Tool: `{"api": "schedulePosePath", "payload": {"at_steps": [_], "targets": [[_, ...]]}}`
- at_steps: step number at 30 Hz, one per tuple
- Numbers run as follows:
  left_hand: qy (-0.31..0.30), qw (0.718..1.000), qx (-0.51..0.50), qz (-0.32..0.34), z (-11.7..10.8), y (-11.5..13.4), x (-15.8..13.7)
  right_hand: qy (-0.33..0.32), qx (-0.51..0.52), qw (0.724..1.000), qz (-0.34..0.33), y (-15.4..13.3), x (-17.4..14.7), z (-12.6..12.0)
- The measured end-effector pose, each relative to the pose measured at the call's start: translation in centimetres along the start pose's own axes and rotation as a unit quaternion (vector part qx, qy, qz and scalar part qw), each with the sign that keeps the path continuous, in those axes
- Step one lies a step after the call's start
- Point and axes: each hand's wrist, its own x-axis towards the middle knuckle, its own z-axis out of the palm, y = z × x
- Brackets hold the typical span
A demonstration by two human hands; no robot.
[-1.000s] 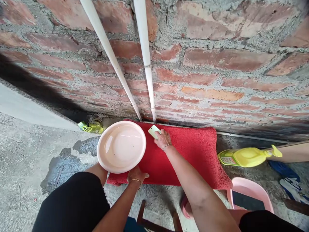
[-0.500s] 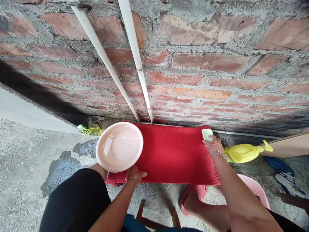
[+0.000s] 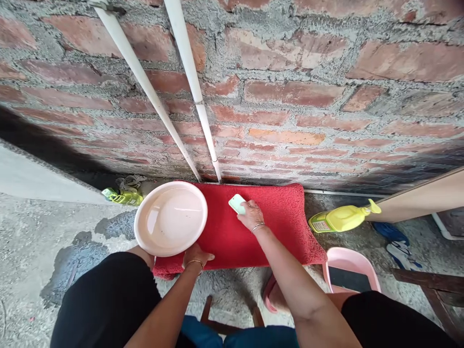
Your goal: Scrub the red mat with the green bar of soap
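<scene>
A red, shaggy-edged mat (image 3: 232, 241) lies in front of the brick wall. My right hand (image 3: 251, 215) is closed on a pale green rounded block (image 3: 237, 203), pressed flat to the middle of the mat. What is under the block is hidden. On the mat's left part stands a pale pink basin (image 3: 174, 217) with clear water in it. My left hand (image 3: 195, 254) rests at the mat's near edge, just below the basin rim. Its thumb is spread to the right; the other fingers are partly hidden.
A yellow pump bottle (image 3: 339, 220) lies to the right of the mat. A pink tub (image 3: 357, 253) with a dark flat thing is near my right knee. Two white pipes (image 3: 197, 96) run down the wall. A green bottle (image 3: 126, 197) lies at the left, beside wet concrete.
My right hand has slid the pale green block from the mat's far right end leftward to its middle. The left hand stays by the basin. The whole view has shifted slightly.
</scene>
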Motion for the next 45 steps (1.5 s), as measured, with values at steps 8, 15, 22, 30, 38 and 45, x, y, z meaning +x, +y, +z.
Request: {"api": "schedulePosePath", "payload": {"at_steps": [8, 15, 22, 30, 38, 45], "targets": [[0.004, 0.999, -0.015, 0.032, 0.7, -0.6, 0.9, 0.045, 0.008, 0.991, 0.124, 10.0, -1.3, -3.7], [0.011, 0.998, -0.049, 0.029, 0.7, -0.7, 0.9, 0.135, 0.062, 0.921, 0.361, 19.5, -5.6, -7.1], [-0.001, 1.0, -0.021, 0.01, 0.6, -0.3, 0.4, 0.152, 0.103, 0.954, 0.236, 9.0, -4.8, -0.9], [-0.01, 1.0, 0.005, -0.009, 1.0, -0.3, 0.9, 0.01, 0.025, 1.0, 0.009, -6.6, -2.5, 5.0], [-0.004, 1.0, 0.01, -0.005, 0.7, -0.3, 0.9, 0.079, 0.009, 0.99, 0.113, 5.6, -4.5, 0.6], [0.015, 1.0, 0.005, 0.017, 0.6, -0.3, 0.9, 0.169, 0.055, 0.905, 0.386, 20.0, -11.1, -5.3]]}}
